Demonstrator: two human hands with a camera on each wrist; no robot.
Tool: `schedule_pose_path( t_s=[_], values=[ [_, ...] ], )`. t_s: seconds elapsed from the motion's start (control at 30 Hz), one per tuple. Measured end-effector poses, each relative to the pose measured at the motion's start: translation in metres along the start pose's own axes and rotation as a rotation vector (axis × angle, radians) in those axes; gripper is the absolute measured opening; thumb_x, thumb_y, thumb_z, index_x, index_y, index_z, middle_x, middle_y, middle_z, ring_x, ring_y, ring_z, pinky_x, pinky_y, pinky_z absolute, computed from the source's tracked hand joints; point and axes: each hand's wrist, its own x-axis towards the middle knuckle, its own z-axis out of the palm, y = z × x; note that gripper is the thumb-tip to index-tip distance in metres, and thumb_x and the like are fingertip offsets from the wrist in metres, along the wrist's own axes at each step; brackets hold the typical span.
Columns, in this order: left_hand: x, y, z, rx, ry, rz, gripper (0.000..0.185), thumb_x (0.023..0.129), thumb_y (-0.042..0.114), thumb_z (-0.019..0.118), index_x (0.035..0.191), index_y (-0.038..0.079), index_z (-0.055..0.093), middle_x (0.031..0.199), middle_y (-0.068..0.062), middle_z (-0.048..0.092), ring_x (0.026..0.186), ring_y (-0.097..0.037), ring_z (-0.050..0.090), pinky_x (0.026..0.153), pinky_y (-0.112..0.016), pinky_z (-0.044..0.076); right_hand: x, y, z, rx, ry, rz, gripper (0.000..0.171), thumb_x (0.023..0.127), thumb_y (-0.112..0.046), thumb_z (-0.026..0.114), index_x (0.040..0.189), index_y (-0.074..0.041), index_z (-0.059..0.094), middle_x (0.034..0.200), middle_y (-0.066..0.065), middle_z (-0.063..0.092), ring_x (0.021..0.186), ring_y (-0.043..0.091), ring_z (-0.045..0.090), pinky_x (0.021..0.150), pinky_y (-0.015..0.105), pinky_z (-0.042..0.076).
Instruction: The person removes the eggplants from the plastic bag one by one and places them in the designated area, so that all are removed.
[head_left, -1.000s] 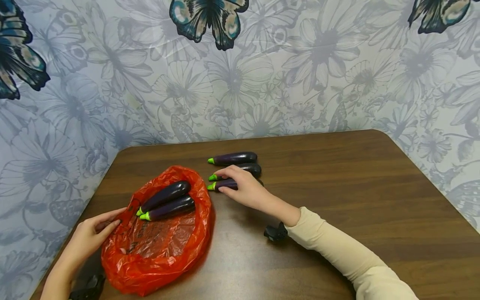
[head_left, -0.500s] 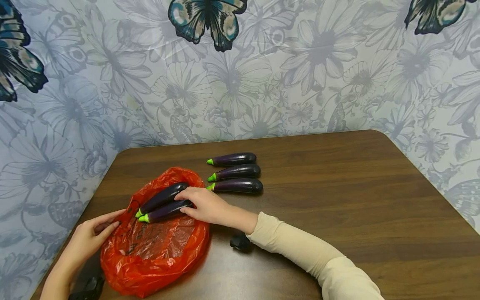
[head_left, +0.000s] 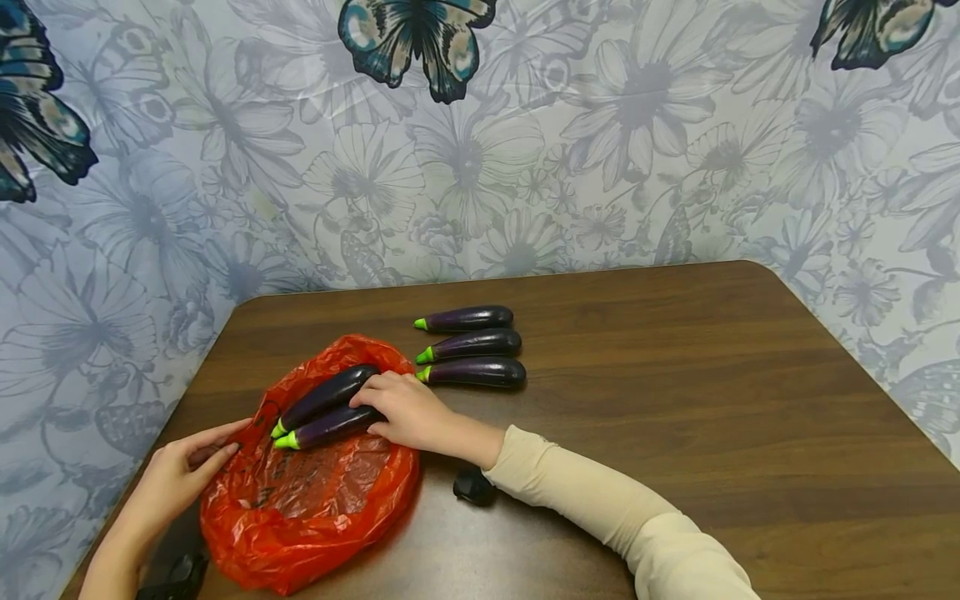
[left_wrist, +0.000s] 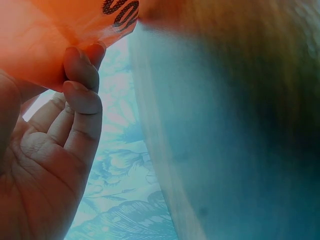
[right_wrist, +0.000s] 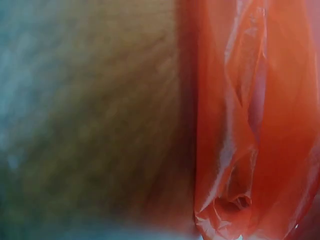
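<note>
Reaching into the red bag (head_left: 315,492), the right hand (head_left: 408,412) has its fingers (head_left: 372,388) curled over the thick end of the nearer of two eggplants (head_left: 330,425) lying on the plastic. The other eggplant in the bag (head_left: 327,396) lies just beyond those fingers, touching the first along its length. The left hand (head_left: 176,479) pinches the bag's rim between thumb and fingertips; the left wrist view shows the orange-red film caught against the fingers (left_wrist: 82,85), so both hands are grasping, not released.

By my reading, the step in hand is taking hold of an eggplant in the bag while the left hand keeps the bag steady. The next move calls for a firm grip round the smooth, rounded body and a lift clear of the loose plastic without dragging the neighbour along.

Three more eggplants sit on the counter (head_left: 675,375) past the right fingertips, in a neat row: far (head_left: 467,317), middle (head_left: 472,344) and near (head_left: 474,372), slightly apart, all with stems pointing left.

Each eggplant is slim, glossy dark purple, with a bright green cap; they look like toy pieces, hard and slippery. The right wrist view shows only blurred counter and crumpled red film.
</note>
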Motion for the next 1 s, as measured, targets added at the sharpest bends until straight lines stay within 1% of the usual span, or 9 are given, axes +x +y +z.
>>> schedule_pose_path(
  t_s=[0.3,0.57,0.77,1.0],
  values=[
    [0.0002,0.0011,-0.0001,0.019,0.002,0.0,0.035,0.085,0.006,0.059,0.12,0.008,0.057,0.104,0.023,0.053,0.081,0.008,0.056,0.055,-0.017,0.047,0.0028,0.0012,0.0031,-0.051,-0.013,0.03,0.038,0.077,-0.03,0.07,0.113,-0.027,0.06,0.109,-0.007,0.053,0.101,0.011,0.045,0.082,0.026,0.035],
    [0.0002,0.0018,0.0004,0.014,0.001,-0.003,0.035,0.085,0.007,0.059,0.12,0.007,0.058,0.103,0.022,0.053,0.081,0.008,0.056,0.056,-0.017,0.047,0.0019,0.0016,0.0051,-0.063,-0.037,0.047,0.041,0.076,-0.03,0.071,0.114,-0.029,0.058,0.11,-0.008,0.052,0.102,0.011,0.044,0.083,0.027,0.033],
    [0.0002,0.0018,0.0001,0.015,-0.01,-0.003,0.035,0.086,0.007,0.058,0.12,0.008,0.058,0.105,0.022,0.052,0.084,0.009,0.055,0.057,-0.016,0.048,0.0009,0.0012,0.0052,-0.094,-0.069,0.038,0.043,0.077,-0.034,0.069,0.117,-0.03,0.057,0.109,-0.008,0.053,0.101,0.011,0.046,0.083,0.027,0.032],
    [-0.0003,0.002,-0.0001,0.007,-0.01,-0.001,0.034,0.086,0.006,0.058,0.12,0.006,0.058,0.104,0.023,0.052,0.082,0.008,0.056,0.057,-0.017,0.048,0.0003,0.0004,0.0034,-0.076,-0.099,0.021,0.041,0.078,-0.038,0.066,0.118,-0.031,0.057,0.107,-0.008,0.054,0.099,0.01,0.047,0.08,0.026,0.032]
  ],
)
